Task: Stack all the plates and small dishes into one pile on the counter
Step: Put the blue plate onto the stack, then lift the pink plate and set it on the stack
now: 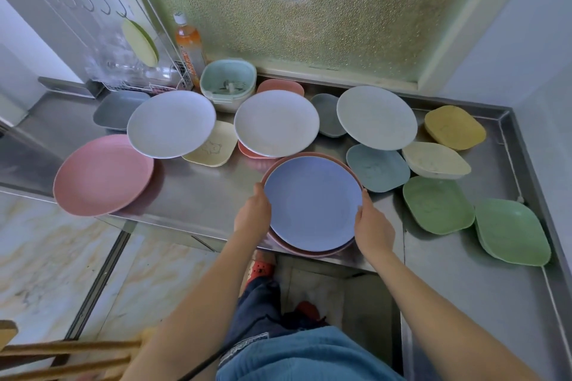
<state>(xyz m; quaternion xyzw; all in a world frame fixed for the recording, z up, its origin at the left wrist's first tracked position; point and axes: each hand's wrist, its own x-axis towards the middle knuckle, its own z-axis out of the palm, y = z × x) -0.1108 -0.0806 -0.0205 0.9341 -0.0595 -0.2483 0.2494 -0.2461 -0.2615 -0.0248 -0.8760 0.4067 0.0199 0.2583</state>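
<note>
A blue plate [312, 204] lies on top of a pink plate [309, 252] at the counter's front edge. My left hand [252, 215] grips its left rim and my right hand [373, 229] grips its right rim. Three whitish plates [171, 124], [276, 123], [377, 117] rest tilted on small dishes behind. Another pink plate [102, 175] hangs over the front edge at left. Small dishes lie around: grey [116, 108], cream [216, 148], blue [377, 168], cream [433, 160], yellow [453, 127], two green [438, 204], [512, 230].
The steel counter [198, 195] has a raised rim on the right. A wire dish rack [133, 49] with a green plate, an orange bottle [188, 46] and a mint container [228, 83] stand at the back left. Frosted glass is behind.
</note>
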